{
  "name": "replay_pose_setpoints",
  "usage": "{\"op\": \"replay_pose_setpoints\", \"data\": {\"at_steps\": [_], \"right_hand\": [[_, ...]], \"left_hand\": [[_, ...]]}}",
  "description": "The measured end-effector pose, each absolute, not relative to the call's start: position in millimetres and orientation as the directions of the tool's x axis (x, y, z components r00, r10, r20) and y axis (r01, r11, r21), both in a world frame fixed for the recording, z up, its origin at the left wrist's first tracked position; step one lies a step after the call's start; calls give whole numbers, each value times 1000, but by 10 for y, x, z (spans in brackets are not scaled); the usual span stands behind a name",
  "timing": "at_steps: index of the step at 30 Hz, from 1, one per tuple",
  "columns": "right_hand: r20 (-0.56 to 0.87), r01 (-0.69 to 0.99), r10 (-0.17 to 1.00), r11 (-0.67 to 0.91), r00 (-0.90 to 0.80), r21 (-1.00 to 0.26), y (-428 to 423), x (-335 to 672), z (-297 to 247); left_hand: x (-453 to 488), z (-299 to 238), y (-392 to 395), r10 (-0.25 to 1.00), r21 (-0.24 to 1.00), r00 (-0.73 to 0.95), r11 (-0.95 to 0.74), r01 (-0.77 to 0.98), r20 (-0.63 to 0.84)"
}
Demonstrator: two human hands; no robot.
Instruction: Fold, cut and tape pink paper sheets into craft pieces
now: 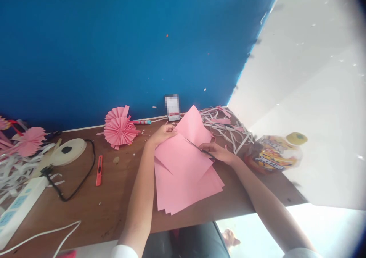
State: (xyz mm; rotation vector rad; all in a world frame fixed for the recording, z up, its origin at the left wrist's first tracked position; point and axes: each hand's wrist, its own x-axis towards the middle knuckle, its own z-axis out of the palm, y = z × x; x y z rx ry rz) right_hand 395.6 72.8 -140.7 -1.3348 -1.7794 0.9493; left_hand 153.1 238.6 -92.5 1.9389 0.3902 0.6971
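- Pink paper (185, 174), several sheets, fanned in a loose stack mid-worktop (122, 197), near the front edge. Top one is lifted at the far side, peak pointing at the wall.

- Hands?

- Left hand (164, 134): fingertips pinched together on the far left edge of the paper. Right hand (219, 152): curled round a dark slim tool (197, 147), which lies along the edge between the raised part and the flat part. Looks like scissors; handle mostly hidden, so can't confirm.

- What's around the stack?

- Behind: phone (172, 107) standing upright near the blue wall (128, 40), screen blurred. Far right: tangle of pale and pink strips (225, 130). Right of that, clear container (274, 157) with printed label, yellow lid (296, 138).

- Left side?

- Pleated pink rosettes (121, 131) first, with a red tube (143, 122), teal-ended, just beside them. Red box cutter (99, 171) flat on the worktop, well apart from both hands. Further left: pale round reel (76, 153), black cable (90, 166) looped near it, white power strip (23, 210) in front. White cord (40, 233) runs along the near left corner.

- Far left edge?

- Another pink rosette (31, 140), beside a heap of white strips (14, 176).
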Motion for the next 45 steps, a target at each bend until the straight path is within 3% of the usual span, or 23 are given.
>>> {"op": "replay_pose_setpoints", "data": {"at_steps": [20,26,45], "right_hand": [[104,437,959,215,-263,-873,677,3893,-1343],[97,447,965,201,-245,-872,709,3916,-1386],[107,373,970,184,-217,-909,711,3875,-1384]], "left_hand": [[1548,-866,2313,521,851,789,-525,-6,327],[1586,-883,2318,504,895,809,-443,-57,301],[1568,-890,2302,511,908,815,-417,-44,275]]}}
